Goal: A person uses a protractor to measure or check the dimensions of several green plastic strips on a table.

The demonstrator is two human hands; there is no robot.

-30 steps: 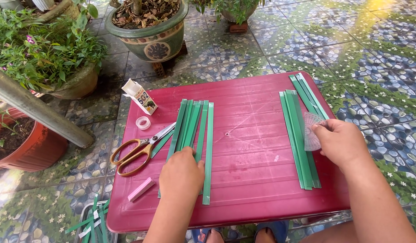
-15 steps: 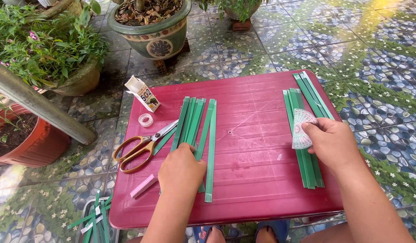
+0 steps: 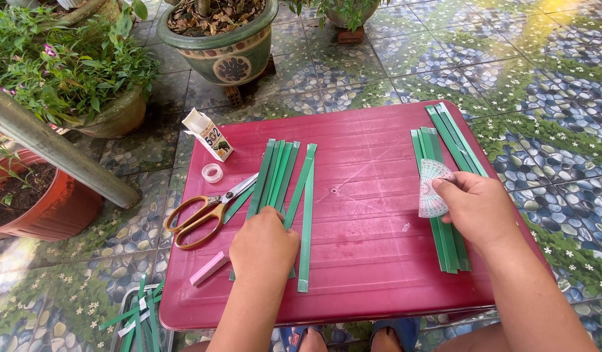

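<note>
left hand [image 3: 264,246] flat, covering green strips [image 3: 280,177] | right hand [image 3: 477,208] pinching clear protractor [image 3: 432,189], edge hidden

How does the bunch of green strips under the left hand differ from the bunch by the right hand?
The left bunch of green strips fans out loosely, with gaps between strips; the right bunch of green strips lies tightly packed. The left hand rests flat on its bunch, while the right hand holds a clear plastic protractor over its bunch. Both lie lengthwise on the red plastic table.
</note>
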